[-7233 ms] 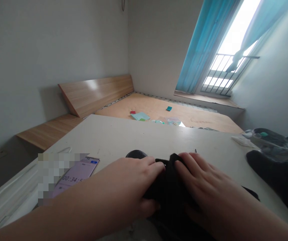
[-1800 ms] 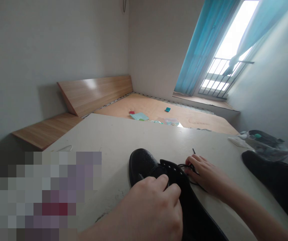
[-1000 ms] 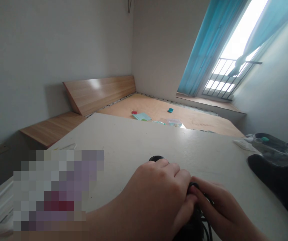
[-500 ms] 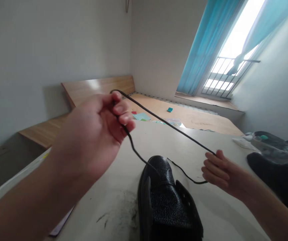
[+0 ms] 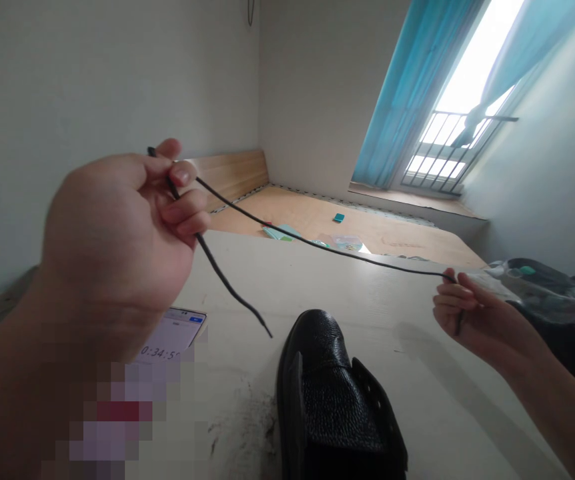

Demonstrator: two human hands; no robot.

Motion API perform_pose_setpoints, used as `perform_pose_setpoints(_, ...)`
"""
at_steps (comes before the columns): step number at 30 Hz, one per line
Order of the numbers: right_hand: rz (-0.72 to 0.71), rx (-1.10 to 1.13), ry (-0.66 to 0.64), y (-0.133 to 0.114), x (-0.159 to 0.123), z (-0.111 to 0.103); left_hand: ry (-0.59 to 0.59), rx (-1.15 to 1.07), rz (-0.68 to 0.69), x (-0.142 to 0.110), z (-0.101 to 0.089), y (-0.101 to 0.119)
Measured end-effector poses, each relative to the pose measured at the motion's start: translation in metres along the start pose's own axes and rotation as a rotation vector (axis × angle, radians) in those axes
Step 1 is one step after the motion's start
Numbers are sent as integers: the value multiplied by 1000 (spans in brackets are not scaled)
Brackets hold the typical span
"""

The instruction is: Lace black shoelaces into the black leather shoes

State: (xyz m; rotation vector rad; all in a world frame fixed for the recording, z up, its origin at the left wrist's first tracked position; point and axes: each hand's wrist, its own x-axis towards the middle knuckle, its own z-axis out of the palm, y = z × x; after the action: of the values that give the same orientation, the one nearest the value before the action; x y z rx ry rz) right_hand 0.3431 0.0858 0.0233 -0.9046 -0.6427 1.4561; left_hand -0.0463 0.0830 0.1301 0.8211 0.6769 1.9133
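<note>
A thin dark shoelace (image 5: 312,241) stretches between my two hands above the table, sagging slightly toward the right. My left hand (image 5: 132,200) is closed on it at the upper left, and one loose end hangs down from the fingers with its tip just left of the shoe's toe. At the right, my right hand (image 5: 467,303) grips the other part of the lace, with a short bit showing below the fingers. Between and below the hands stands a black leather shoe (image 5: 317,340), toe pointing away from me. Its side flap with eyelets has no lace in it.
On the white table (image 5: 247,280) a phone (image 5: 182,327) lies partly behind my left forearm, and dark smudges mark the surface beside the shoe. A clear plastic bag (image 5: 547,290) and a black item are at the right. Beyond lies a wooden platform (image 5: 407,233) with small items.
My left hand has moved left and up, my right hand a little right and up, both still holding the lace. The end near the shoe's toe now hangs freely in view.
</note>
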Motion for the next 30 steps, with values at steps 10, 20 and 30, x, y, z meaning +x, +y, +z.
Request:
perform_pose_setpoints(10,-143,-246,53,2,-2,0,-230,183,-237,-17,13,-8)
perform_pose_setpoints(20,-30,-952,-229,48,-23,39,-883,1736,-78,-61,6,-38)
perform_pose_setpoints(30,-158,-1024,-301,58,-31,49,-1322,1397,80,-80,10,-68)
